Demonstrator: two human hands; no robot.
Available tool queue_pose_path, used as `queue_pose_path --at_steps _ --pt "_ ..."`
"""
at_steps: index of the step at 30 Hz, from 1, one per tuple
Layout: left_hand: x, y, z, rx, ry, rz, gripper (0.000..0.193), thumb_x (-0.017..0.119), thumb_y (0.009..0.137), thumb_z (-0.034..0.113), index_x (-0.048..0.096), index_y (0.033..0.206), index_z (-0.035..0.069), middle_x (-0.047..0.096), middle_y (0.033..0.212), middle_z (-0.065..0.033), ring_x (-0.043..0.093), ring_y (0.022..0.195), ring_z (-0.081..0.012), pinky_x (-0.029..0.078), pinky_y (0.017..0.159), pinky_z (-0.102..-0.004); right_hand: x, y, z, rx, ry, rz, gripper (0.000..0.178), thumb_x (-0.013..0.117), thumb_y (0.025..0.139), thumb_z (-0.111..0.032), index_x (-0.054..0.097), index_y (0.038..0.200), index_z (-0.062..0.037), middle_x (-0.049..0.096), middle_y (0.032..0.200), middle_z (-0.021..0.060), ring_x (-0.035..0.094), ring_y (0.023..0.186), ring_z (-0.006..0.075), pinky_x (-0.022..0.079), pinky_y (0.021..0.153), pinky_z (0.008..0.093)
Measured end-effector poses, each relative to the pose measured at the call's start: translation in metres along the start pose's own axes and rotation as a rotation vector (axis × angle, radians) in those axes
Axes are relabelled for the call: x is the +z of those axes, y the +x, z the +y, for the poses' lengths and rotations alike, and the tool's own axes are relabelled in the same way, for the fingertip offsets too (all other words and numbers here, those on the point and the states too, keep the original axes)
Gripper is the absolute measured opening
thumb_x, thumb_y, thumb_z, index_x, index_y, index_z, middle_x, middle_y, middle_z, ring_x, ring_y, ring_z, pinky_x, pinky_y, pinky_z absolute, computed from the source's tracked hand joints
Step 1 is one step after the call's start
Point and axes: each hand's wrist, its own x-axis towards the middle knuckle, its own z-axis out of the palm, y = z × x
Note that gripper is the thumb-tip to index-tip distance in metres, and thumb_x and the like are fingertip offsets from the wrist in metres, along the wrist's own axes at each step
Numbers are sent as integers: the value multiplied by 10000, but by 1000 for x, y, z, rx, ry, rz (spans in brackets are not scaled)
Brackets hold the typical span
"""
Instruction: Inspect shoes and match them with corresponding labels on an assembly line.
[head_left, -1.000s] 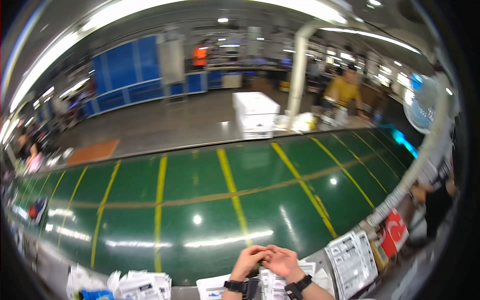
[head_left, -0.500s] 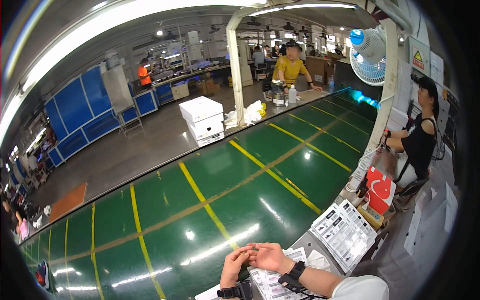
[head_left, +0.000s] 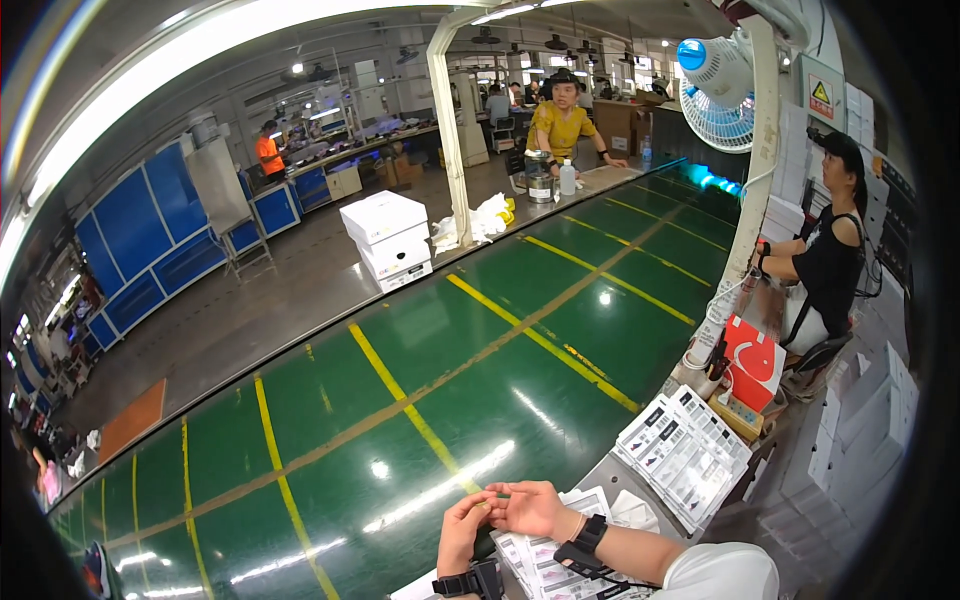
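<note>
My left hand (head_left: 464, 524) and my right hand (head_left: 531, 509) meet over the near edge of a green conveyor belt (head_left: 330, 480). The left fingers are bent together in a pinch at the right fingertips. Whether anything small lies between them cannot be made out. My right hand is turned partly palm up, its fingers stretched out and loosely curved. Below my hands and right forearm are printed label sheets (head_left: 545, 570) with small shoe pictures, partly hidden by the arm. A crumpled white paper (head_left: 634, 510) lies beside them.
More label sheets (head_left: 680, 455) lie to the right, near a red box (head_left: 752, 362) and a post-mounted fan (head_left: 716, 100). White boxes (head_left: 385, 240) stand across the belt. A dark shoe (head_left: 97, 570) is at far left. One co-worker (head_left: 835, 240) sits right; another (head_left: 562, 125) is beyond the belt.
My view has shifted slightly, so the background sits a little further left. My hands stay together in nearly the same pose. The shoe appears slightly lower at the left rim.
</note>
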Motion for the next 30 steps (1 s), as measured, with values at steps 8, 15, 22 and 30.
queue_pose_path --at_steps 8,15,22,30 --pt "3 2 1 -38 4 47 247 566 907 28 640 1128 -52 688 1012 -85 653 864 -126 528 776 -237 0 -2 -2 -13 0 37 416 585 879 -217 487 1212 12 596 1114 164 568 1010 291 446 898 417" --pt "4 -4 5 -41 4 58 212 555 905 52 671 1062 -29 682 982 -62 651 844 -129 540 776 -255 6 0 2 -5 5 38 391 584 877 -212 506 1188 12 607 1087 159 567 985 281 444 890 414" --pt "2 -4 6 -38 -1 49 212 551 915 68 675 1060 -26 679 968 -50 645 836 -121 535 783 -252 10 1 3 -11 -28 73 376 583 870 -216 523 1175 -4 616 1081 164 571 975 286 442 868 401" --pt "-3 -3 7 -41 23 -20 232 544 954 99 664 1111 -24 680 1002 -56 644 876 -113 516 800 -233 17 -1 5 0 16 8 345 527 902 -222 561 1172 -9 649 1086 180 597 1001 299 436 923 415"
